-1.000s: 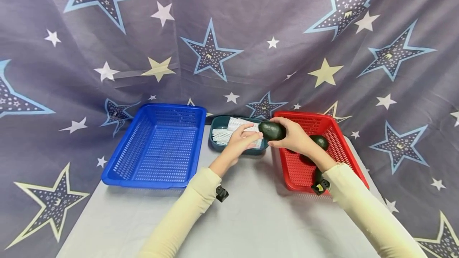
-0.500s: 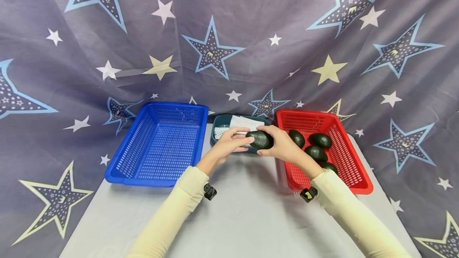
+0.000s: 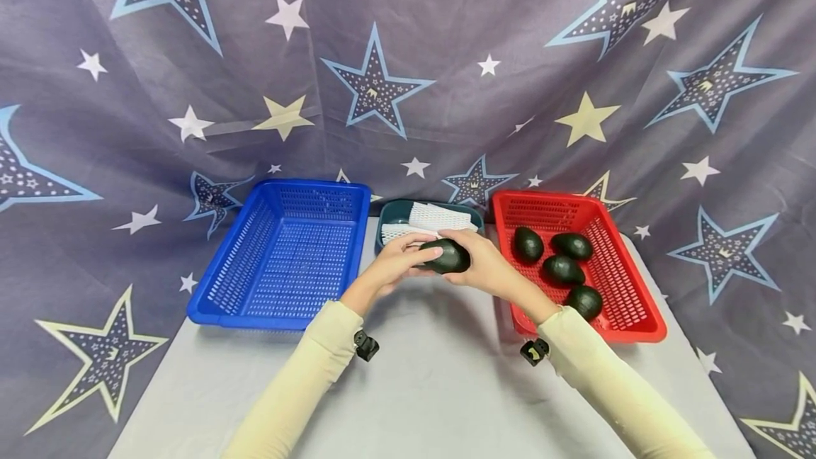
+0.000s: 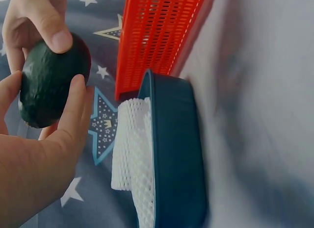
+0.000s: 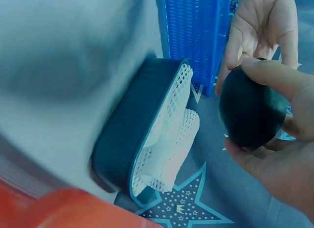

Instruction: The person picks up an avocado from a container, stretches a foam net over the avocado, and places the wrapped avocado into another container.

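A dark green avocado (image 3: 451,257) is held up between my two hands, in front of the small teal bin. From the right, my right hand (image 3: 489,269) grips it, thumb on one side and fingers round the other; the right wrist view shows this grip on the avocado (image 5: 252,108). My left hand (image 3: 390,265) meets its other end. In the left wrist view, the left thumb and fingers lie against opposite sides of the avocado (image 4: 51,86). White foam net sleeves (image 3: 440,217) lie in the teal bin (image 3: 390,212) behind the hands.
On the right stands a red basket (image 3: 627,261) holding several avocados (image 3: 564,270). A blue basket (image 3: 226,261) with a bare slatted floor stands on the left. Both rest on a white-covered table (image 3: 446,388), with a star-patterned cloth (image 3: 408,55) hanging behind.
The avocado has moved left and slightly down with my right hand, away from the red basket. My left hand has shifted left and now touches the avocado more closely.
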Motion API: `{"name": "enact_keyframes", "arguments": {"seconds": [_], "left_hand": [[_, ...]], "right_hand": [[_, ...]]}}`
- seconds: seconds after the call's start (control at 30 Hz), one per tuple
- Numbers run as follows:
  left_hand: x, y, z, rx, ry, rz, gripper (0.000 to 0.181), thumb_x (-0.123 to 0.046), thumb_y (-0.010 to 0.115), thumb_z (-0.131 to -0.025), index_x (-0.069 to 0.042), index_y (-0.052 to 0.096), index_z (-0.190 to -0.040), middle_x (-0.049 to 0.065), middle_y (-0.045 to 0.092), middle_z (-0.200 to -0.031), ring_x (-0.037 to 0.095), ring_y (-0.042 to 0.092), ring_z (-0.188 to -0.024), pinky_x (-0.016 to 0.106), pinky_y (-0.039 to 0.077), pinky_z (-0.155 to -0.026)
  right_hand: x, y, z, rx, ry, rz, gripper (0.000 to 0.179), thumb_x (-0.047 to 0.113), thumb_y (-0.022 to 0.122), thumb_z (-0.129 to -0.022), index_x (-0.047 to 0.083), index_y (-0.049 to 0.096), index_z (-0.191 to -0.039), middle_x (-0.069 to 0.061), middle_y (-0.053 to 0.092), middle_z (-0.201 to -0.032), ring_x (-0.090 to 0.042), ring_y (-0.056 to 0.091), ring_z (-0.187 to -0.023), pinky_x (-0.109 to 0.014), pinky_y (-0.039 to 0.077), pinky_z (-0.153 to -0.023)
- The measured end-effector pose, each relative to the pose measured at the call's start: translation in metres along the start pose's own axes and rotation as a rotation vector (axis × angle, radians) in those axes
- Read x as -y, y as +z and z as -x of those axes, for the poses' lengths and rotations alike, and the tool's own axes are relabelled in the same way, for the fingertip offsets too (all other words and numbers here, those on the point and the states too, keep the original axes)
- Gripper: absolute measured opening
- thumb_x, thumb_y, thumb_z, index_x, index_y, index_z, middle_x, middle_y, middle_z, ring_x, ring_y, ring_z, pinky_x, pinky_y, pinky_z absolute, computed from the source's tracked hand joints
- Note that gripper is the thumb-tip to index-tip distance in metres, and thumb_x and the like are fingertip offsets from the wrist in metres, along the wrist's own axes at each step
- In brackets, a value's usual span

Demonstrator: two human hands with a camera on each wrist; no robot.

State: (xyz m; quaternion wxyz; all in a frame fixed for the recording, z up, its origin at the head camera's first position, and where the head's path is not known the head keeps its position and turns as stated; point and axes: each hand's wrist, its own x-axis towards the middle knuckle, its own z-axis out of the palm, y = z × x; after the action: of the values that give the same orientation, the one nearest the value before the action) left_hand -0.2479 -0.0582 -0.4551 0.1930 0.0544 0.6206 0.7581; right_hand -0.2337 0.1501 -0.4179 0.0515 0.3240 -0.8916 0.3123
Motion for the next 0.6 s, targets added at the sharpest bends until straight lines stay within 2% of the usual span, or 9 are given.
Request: {"name": "enact_keyframes", "arguments": {"seconds": [0.1,0.23,0.37,0.47,0.6], "left_hand": [[-0.001,-0.004,0.002,-0.009,0.006,0.007,0.044,-0.007,0.068,-0.096,0.001,0.056,-0.137,0.023,0.062,-0.131,0.019,0.071,-0.098,0.041,0.061,-0.091],[-0.003,-0.008,0.004,-0.015,0.019,0.0,0.045,-0.008,0.068,-0.096,0.0,0.056,-0.139,0.023,0.062,-0.133,0.019,0.07,-0.101,0.041,0.061,-0.09],[-0.004,-0.011,0.006,-0.012,0.028,-0.008,0.045,-0.008,0.068,-0.096,0.0,0.056,-0.139,0.023,0.061,-0.135,0.019,0.068,-0.105,0.041,0.061,-0.091],[-0.004,-0.011,0.006,-0.007,0.034,-0.007,0.046,-0.007,0.068,-0.095,0.001,0.055,-0.139,0.022,0.06,-0.137,0.018,0.068,-0.106,0.041,0.06,-0.093],[-0.002,-0.012,0.007,0.0,0.039,-0.008,0.047,-0.005,0.068,-0.095,0.002,0.055,-0.14,0.024,0.059,-0.138,0.018,0.068,-0.106,0.042,0.06,-0.094]], "right_hand": [[0.0,0.0,0.0,-0.027,0.047,-0.118,0.076,0.012,0.09,-0.076,0.002,0.055,-0.143,-0.019,0.06,-0.142,-0.035,0.058,-0.127,-0.051,0.052,-0.103],[-0.004,-0.001,0.001,-0.033,0.138,-0.351,0.073,0.01,0.087,-0.08,0.004,0.054,-0.145,-0.022,0.057,-0.144,-0.037,0.059,-0.128,-0.051,0.053,-0.102],[-0.008,-0.001,0.002,-0.016,0.256,-0.575,0.066,0.008,0.081,-0.086,0.007,0.053,-0.146,-0.024,0.058,-0.14,-0.038,0.061,-0.125,-0.042,0.057,-0.099],[-0.01,-0.001,0.004,-0.001,0.347,-0.714,0.063,0.007,0.077,-0.089,0.007,0.052,-0.147,-0.025,0.058,-0.139,-0.03,0.064,-0.118,-0.03,0.058,-0.092],[-0.014,0.003,0.008,-0.004,0.394,-0.794,0.058,0.007,0.074,-0.091,0.004,0.053,-0.145,-0.025,0.06,-0.135,-0.017,0.066,-0.105,-0.023,0.058,-0.086]]}}
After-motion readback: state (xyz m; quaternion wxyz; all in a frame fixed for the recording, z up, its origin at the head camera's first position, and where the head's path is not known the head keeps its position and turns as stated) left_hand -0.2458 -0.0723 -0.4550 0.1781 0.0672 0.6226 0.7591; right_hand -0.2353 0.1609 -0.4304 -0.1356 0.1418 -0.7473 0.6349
